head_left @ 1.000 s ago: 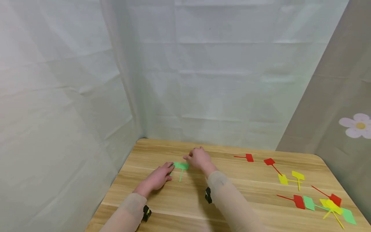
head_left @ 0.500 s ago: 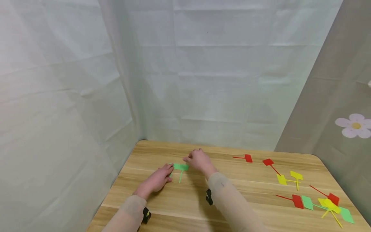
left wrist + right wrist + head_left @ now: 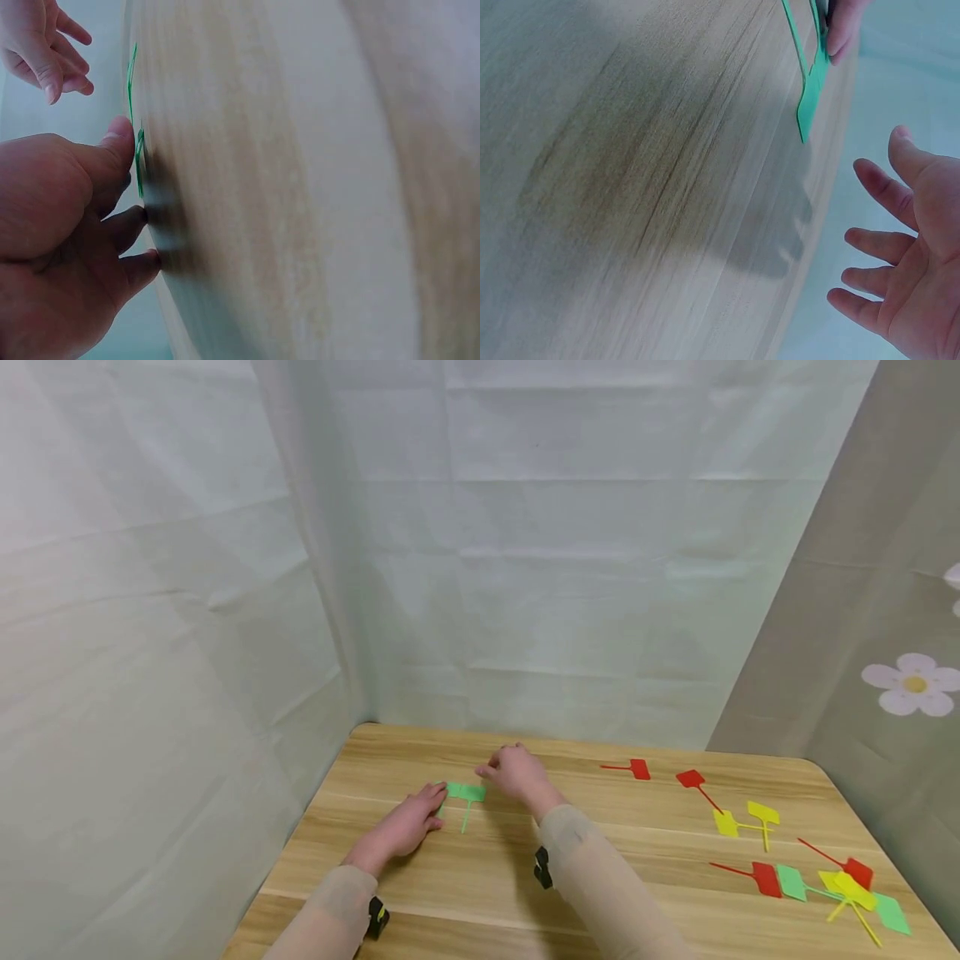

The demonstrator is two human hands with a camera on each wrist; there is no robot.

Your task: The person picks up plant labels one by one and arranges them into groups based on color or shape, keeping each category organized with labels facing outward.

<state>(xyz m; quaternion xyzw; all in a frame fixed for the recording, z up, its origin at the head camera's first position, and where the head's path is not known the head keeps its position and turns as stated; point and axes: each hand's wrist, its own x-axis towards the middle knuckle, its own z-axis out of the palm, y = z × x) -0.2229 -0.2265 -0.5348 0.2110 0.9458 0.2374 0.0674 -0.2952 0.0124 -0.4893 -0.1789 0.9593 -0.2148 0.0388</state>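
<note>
Soft light fills the head view. A shadow (image 3: pixel 522 868) lies on the table (image 3: pixel 450 885), low in the middle. The left wrist view is blurry at right.

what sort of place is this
Possibly a screened-off indoor workspace: creased pale cloth hangs behind a wood-grain table, and a darker cloth on the right bears a flower print.

Green tags (image 3: pixel 472 792) look smooth plastic, the tabletop (image 3: pixel 457 881) grained wood, the backdrop (image 3: pixel 555 577) creased cloth.
</note>
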